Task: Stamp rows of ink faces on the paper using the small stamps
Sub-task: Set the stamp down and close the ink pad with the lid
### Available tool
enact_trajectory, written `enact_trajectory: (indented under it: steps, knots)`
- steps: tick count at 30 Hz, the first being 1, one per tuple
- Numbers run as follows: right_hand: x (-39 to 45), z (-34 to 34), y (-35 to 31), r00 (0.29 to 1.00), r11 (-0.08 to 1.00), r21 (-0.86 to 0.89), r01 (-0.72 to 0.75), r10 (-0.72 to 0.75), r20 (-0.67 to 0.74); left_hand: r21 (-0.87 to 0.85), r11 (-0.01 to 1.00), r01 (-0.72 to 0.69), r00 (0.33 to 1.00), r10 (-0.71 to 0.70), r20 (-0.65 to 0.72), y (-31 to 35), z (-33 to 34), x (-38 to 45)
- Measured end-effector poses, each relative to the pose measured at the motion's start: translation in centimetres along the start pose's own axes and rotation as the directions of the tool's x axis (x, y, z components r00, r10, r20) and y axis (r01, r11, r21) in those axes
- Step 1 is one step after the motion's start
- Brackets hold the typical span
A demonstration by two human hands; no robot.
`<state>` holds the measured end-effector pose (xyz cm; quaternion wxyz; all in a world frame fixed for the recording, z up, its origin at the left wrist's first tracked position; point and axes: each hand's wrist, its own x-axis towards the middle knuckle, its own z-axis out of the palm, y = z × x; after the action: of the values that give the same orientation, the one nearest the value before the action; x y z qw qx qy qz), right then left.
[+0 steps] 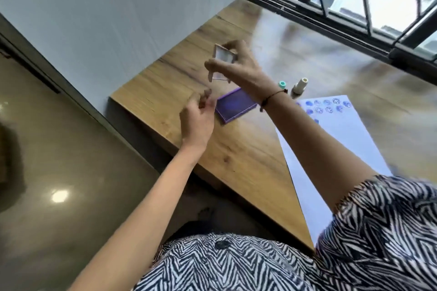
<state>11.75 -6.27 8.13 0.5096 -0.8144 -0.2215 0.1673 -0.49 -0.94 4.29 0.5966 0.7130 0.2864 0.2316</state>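
A purple ink pad [235, 106] lies uncovered on the wooden table [179, 82]. Above and to its left my right hand [234, 64] holds the pad's clear lid [223, 60] in the air by its edges. My left hand [197, 116] hovers just left of the pad with its fingers curled; whether they pinch something is too blurred to tell. White paper [343, 139] lies to the right, with two rows of blue stamped faces [327, 106] at its far end. A teal stamp [281, 84] and a cream stamp [299, 86] stand upright behind the paper.
A white wall runs along the table's left end. A black-framed window with a grille [354, 7] stands behind the table. A shiny grey floor [71, 172] lies to the left, below the table's edge.
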Motion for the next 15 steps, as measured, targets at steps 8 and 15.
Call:
enact_trajectory:
  steps: [8,15]
  knots:
    - [-5.4,-0.5,2.3,0.982,0.986,0.082,0.148,-0.136,-0.134,-0.421,0.823,0.381,0.915,-0.270,0.301,1.8,-0.1,1.8]
    - [-6.6,-1.9,2.0,0.987,0.829,-0.539,0.152,-0.161,0.031,-0.036,0.994,0.107,0.970,-0.097,0.224,0.5,-0.2,3.2]
